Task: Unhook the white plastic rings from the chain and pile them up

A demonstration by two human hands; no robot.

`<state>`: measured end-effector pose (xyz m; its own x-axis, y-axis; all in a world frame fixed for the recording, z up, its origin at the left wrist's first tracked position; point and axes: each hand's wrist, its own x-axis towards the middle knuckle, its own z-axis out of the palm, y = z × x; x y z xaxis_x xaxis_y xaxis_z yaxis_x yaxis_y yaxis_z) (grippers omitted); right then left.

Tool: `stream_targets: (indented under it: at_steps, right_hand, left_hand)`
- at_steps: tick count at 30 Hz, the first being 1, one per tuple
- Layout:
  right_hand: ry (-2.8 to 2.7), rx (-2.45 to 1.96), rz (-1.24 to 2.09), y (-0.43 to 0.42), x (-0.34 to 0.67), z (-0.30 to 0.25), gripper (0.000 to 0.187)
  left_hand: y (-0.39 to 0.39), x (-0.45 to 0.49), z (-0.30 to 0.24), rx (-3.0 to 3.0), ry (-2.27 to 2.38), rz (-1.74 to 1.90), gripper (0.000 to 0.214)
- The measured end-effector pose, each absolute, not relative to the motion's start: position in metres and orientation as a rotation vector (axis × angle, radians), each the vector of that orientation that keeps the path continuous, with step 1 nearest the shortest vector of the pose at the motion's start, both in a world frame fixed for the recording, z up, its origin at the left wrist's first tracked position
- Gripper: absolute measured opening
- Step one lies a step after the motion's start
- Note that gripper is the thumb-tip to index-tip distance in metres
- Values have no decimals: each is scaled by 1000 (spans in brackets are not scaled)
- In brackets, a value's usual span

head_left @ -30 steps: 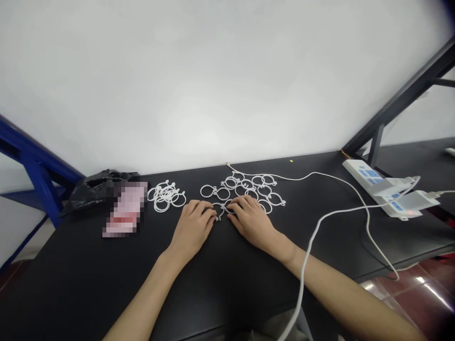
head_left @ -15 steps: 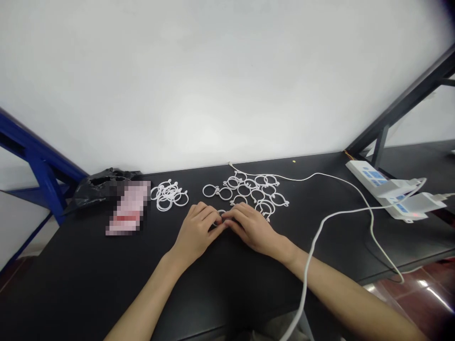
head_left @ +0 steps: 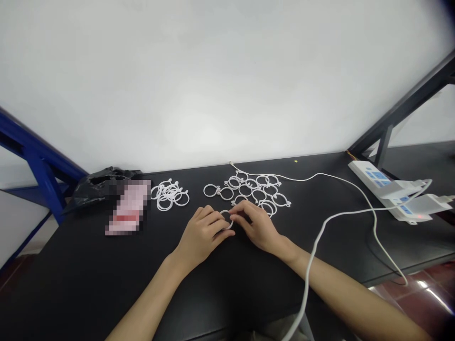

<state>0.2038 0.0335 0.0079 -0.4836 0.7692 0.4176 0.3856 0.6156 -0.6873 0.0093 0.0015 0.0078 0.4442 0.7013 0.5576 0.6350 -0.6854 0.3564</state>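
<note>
The white ring (head_left: 225, 211) is half hidden by the left hand (head_left: 202, 234) and right hand (head_left: 258, 226). Both pinch its thin round rim

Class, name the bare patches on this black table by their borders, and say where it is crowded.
Bare: the near-left table, between the blurred pink packet and the left hand; also between the spread rings and the power strip, within the white cable loops. Crowded: beyond the ring pinched with the right hand, around the ring pile.

left hand (head_left: 202, 233) + right hand (head_left: 256, 223): pinching white ring (head_left: 226, 219) | loose rings (head_left: 254, 192) behind | black table (head_left: 88, 279)
</note>
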Motion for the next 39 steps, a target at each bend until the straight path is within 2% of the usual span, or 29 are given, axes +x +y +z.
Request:
stream_targets:
  at_steps: [8, 14, 15, 18, 23, 26, 30, 34, 39]
  right_hand:
    - [-2062, -1019, 648, 38, 206, 6, 12]
    - [-2082, -991, 556, 37, 207, 5, 5]
    - [-2092, -1001, 531, 37, 207, 5, 9]
    - [-2165, -1050, 380, 39, 209, 8, 21]
    - [-2302, -1128, 93, 43, 212, 9, 19]
    - [-2344, -1168, 25, 43, 213, 7, 20]
    - [-2390, -1202, -41, 44, 214, 5, 20]
    - [-2438, -1224, -62, 46, 216, 2, 12]
    - [-2414, -1104, 120, 45, 214, 5, 10]
  left_hand:
    - [-2, 13, 12, 2579, 1207, 1069, 15]
    - [-1, 13, 12, 2591, 1240, 1093, 13]
    - [1, 11, 12, 2599, 1269, 1103, 13]
    - [9, -4, 13, 2626, 1490, 1107, 13]
    - [24, -41, 7, 2482, 2211, 1015, 16]
    - [29, -51, 1, 2411, 2362, 959, 19]
    - [26, -41, 1, 2473, 2246, 987, 20]
    - [17, -18, 6, 2528, 1952, 1071, 18]
    - [9, 2, 4, 2501, 1580, 954, 17]
